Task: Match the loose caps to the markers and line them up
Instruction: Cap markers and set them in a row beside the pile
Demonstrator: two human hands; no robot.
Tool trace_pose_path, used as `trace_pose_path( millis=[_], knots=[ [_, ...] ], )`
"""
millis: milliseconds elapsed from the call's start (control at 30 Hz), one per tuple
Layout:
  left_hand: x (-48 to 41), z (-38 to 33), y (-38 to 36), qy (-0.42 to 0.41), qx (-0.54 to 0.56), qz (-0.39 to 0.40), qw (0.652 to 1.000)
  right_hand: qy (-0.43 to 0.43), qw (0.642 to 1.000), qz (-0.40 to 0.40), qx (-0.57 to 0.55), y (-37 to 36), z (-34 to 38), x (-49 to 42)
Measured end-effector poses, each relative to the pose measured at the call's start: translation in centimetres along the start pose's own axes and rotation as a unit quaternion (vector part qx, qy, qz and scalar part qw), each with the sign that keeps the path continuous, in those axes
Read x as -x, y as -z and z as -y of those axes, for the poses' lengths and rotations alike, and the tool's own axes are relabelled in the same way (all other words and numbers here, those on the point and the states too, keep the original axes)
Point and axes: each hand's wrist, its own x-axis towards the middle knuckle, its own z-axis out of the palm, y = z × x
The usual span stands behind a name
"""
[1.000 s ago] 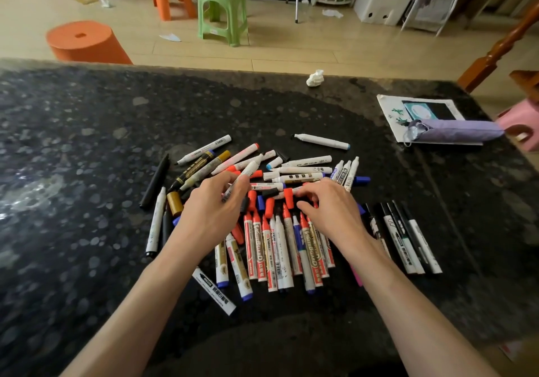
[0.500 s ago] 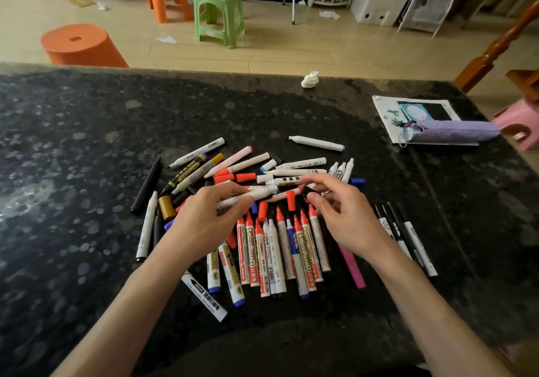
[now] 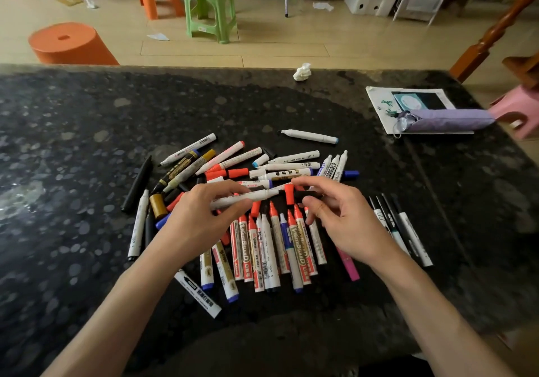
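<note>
The left hand (image 3: pixel 201 219) clamps a white marker (image 3: pixel 248 197) between thumb and fingers. Its tip points at the right hand (image 3: pixel 344 219), whose fingers curl beside a red cap (image 3: pixel 288 194); whether they pinch anything cannot be told. The pile (image 3: pixel 271 248) lies beneath both.

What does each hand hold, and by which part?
The left hand grips a white marker by its barrel; whether the right hand holds anything cannot be told.

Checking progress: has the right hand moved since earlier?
Yes. The right hand moved rightward, from over the row of red-capped markers to its right end, uncovering more of the pink marker.
</note>
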Motion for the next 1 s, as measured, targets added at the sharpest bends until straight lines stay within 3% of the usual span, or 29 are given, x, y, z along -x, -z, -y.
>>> trace_pose_path(
  millis=[733,1000],
  knots=[
    [0.1,-0.4,-0.1,-0.013,-0.011,-0.003,1.000,0.024,0.999,-0.012,-0.037,-0.3,0.9,0.0],
    [0.1,-0.4,-0.1,-0.018,-0.021,0.001,1.000,0.037,0.997,0.003,0.068,-0.3,1.1,0.3]
  ],
)
